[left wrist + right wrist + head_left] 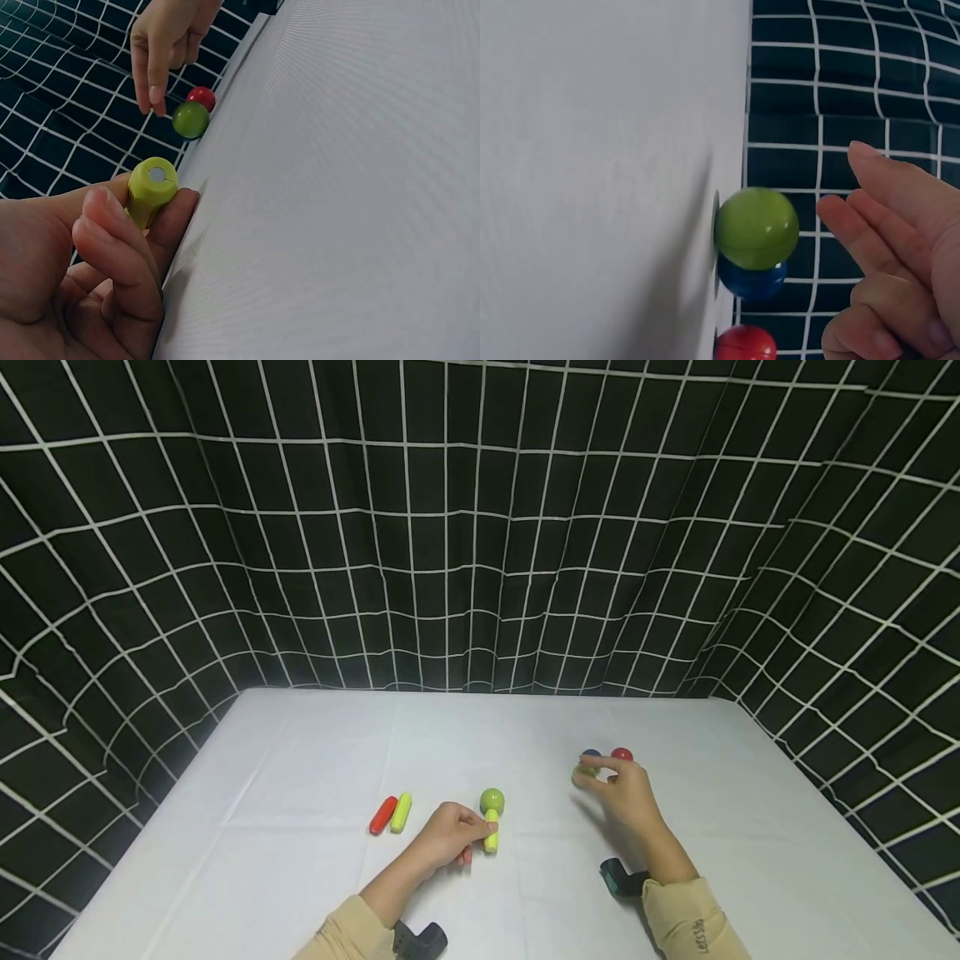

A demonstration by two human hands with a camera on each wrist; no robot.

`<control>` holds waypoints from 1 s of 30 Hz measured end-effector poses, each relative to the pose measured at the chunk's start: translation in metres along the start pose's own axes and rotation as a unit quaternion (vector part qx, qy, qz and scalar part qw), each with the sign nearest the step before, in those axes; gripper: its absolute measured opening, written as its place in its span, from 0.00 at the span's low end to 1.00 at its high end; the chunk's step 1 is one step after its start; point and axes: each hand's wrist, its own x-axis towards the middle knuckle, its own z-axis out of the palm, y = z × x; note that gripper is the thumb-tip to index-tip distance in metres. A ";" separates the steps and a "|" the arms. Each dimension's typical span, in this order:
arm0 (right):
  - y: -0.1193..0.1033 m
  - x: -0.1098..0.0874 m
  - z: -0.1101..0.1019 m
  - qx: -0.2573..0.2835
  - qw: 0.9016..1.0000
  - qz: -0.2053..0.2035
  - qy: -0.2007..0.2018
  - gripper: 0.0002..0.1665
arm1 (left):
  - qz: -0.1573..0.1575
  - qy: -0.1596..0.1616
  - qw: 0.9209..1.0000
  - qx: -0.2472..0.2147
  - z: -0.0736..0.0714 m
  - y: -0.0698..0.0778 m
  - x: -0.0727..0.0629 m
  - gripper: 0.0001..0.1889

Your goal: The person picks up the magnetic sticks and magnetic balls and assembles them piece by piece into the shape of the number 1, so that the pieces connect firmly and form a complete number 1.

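Observation:
Between thumb and fingers, my left hand pinches a yellow stick. A light green ball sits at the stick's far end in the head view. The stick's near end, with a small metallic disc, faces the left wrist camera. My right hand is held over a second green ball, thumb and fingers spread apart with nothing gripped. In the right wrist view a gap shows between the fingertips and that ball. A blue ball is partly hidden behind it, and a red ball lies beside them.
Left of my left hand, a red stick and another yellow stick lie side by side on the white tabletop. A black curtain with a white grid surrounds the table's back and sides. Dark devices are worn at both wrists.

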 end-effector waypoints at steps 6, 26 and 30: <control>0.005 0.000 -0.003 -0.037 0.999 -0.012 0.010 0.20 | -0.001 0.003 1.000 0.001 -0.001 -0.001 0.000 0.15; 0.017 -0.001 0.005 -0.080 0.997 -0.017 -0.016 0.23 | -0.004 0.002 1.000 -0.007 0.001 0.000 -0.001 0.14; 0.017 -0.001 0.007 -0.084 0.996 -0.012 -0.019 0.23 | -0.003 0.002 1.000 -0.004 0.000 0.000 0.000 0.14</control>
